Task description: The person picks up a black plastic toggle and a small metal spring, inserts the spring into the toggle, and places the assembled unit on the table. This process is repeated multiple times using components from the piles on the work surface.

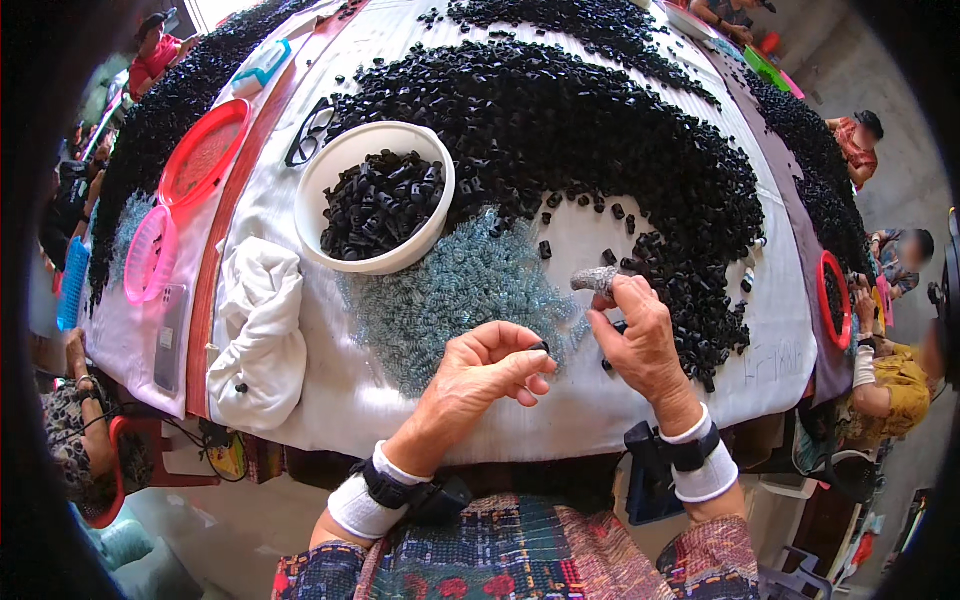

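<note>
My left hand (490, 368), in front of the springs, pinches a small black plastic part (541, 347) between thumb and fingers. To its right, my right hand (645, 335) hovers over the white cloth at the edge of the black parts. A grey cover (594, 280) sits on its outstretched index finger, and the thumb is apart from it; the other fingers are partly hidden. A black part shows just below the thumb, and I see nothing clearly held there. Small clear-blue coil springs (440, 310) lie heaped beyond my left hand.
A white bowl (428, 235) of black parts stands behind the springs. A huge heap of black parts (560, 120) curves across the table. Left are a crumpled white cloth (262, 330), eyeglasses (312, 130) and red and pink baskets (150, 255). Other people sit at both sides.
</note>
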Motion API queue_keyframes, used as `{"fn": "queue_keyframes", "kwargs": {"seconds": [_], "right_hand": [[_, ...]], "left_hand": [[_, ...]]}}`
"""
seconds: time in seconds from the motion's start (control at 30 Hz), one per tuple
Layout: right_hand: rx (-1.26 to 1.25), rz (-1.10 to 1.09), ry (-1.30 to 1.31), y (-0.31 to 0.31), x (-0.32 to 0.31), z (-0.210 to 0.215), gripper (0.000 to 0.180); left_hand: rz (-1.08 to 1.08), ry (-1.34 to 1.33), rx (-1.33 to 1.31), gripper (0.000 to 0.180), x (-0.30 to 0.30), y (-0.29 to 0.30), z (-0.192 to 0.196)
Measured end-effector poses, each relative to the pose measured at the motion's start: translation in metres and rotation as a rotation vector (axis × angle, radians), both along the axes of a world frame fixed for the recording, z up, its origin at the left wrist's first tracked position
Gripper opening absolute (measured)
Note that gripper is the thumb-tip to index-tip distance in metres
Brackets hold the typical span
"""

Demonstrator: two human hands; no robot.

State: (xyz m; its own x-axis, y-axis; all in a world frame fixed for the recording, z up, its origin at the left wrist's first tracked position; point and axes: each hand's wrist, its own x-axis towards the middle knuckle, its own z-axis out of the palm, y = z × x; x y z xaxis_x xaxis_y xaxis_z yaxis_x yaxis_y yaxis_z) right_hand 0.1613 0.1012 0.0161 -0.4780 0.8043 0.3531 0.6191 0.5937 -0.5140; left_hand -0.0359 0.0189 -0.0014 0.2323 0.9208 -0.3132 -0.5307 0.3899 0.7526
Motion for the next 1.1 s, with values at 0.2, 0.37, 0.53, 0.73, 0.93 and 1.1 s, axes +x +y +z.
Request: {"fn": "queue_keyframes", "kwargs": {"seconds": [0.2,0.37,0.53,0.73,0.93,1.1], "right_hand": [[-0.068,0.074,0.206,-0.026,-0.003,0.025,0.026],[0.140,0.195,0.069,-0.032,-0.004,0.032,0.024],[0.259,0.239,-0.044,-0.035,-0.005,0.032,0.021],[0.219,0.238,-0.021,-0.042,-0.008,0.032,0.019],[0.160,0.208,0.078,-0.044,-0.005,0.022,0.020],[0.246,0.199,0.029,-0.046,-0.011,0.023,0.024]], "left_hand": [[0.073,0.097,0.100,0.023,0.011,0.001,0.002],[0.093,0.164,0.156,0.022,0.016,-0.001,0.003],[0.133,0.249,0.199,0.023,0.020,-0.003,0.001],[0.117,0.211,0.199,0.022,0.016,-0.005,0.000],[0.036,0.109,0.103,0.022,0.014,-0.005,0.000],[0.077,0.109,0.146,0.022,0.015,-0.008,-0.002]]}}
